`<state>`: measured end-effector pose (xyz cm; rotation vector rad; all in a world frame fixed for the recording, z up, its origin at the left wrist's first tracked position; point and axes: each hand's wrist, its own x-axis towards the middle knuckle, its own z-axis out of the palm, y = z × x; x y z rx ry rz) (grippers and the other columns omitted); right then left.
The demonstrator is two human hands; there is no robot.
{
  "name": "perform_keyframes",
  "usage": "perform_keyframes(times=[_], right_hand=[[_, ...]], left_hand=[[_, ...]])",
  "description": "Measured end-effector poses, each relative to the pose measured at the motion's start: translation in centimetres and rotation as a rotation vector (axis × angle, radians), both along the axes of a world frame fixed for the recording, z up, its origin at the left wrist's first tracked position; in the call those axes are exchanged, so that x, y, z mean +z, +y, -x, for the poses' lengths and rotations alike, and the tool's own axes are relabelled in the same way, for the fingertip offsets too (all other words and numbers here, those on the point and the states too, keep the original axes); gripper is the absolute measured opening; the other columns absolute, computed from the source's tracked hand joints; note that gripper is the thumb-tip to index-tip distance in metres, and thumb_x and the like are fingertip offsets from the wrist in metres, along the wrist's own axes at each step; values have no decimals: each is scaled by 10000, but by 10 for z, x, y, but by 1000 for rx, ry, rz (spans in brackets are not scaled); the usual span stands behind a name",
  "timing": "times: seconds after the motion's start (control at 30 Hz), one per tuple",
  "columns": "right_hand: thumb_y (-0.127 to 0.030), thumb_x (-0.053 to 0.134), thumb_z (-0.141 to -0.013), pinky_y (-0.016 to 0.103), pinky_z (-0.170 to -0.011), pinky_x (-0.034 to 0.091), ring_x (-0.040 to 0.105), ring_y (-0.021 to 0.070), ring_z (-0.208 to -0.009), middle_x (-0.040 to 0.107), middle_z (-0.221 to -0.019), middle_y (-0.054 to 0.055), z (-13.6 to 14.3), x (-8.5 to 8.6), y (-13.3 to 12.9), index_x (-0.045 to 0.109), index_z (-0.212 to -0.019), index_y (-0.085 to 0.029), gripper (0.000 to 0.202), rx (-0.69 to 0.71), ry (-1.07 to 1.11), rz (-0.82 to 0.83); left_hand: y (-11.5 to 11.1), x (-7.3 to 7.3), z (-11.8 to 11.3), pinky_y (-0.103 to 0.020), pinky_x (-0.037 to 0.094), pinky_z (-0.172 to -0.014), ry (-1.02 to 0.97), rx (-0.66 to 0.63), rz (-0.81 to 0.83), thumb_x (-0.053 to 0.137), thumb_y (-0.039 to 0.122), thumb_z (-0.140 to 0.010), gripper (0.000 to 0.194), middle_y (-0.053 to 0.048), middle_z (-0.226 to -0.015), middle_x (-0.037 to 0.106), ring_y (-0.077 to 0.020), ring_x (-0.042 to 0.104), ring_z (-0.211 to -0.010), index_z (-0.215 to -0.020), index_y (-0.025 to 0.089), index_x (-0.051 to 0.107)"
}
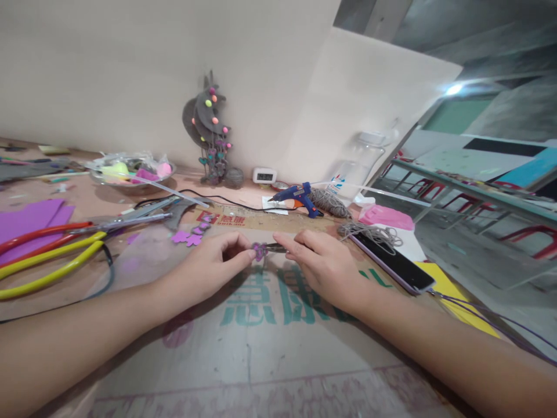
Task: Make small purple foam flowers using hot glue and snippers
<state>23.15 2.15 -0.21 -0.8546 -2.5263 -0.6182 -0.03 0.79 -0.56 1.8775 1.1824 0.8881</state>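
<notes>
My left hand (224, 255) pinches a small purple flower-like piece (260, 251) between thumb and fingertips, just above the cardboard. From the other side my right hand (322, 261) is closed on a slim dark metal tool that looks like tweezers (275, 248). Its tips meet the purple piece; its rear end is hidden under my fingers. Beyond my left hand lie several purple foam cutouts (191, 237), shaped like petals or flowers.
Left are red-handled and yellow-handled pliers (56, 270), purple sheets (32, 226) and a bowl (130, 180) of soft coloured material. At the back stand a blue glue gun (300, 197), grey yarn (328, 203) and a moon-shaped hanging ornament (209, 116). A phone (391, 261) lies right.
</notes>
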Motion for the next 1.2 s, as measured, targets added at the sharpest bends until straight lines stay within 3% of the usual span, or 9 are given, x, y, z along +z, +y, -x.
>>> perform_keyframes(times=[0.67,1.2], right_hand=[[-140,381,-881,268,-618,359,465,145,-704,545,-805,33,-1,1,-3,464,-1265,-228,403,57,-5,17],[-169,388,-891,280,-587,324,443,145,-690,547,-830,31,2,-1,-4,425,-1289,-227,403,-1,-72,9]], left_hand=[[0,1,-1,-231,366,-549,12,12,-9,479,310,-787,171,20,-653,558,-121,488,-596,-696,179,541],[0,1,0,-235,359,-549,40,-6,-9,480,314,-793,177,22,-663,568,-125,495,-618,-702,179,550]])
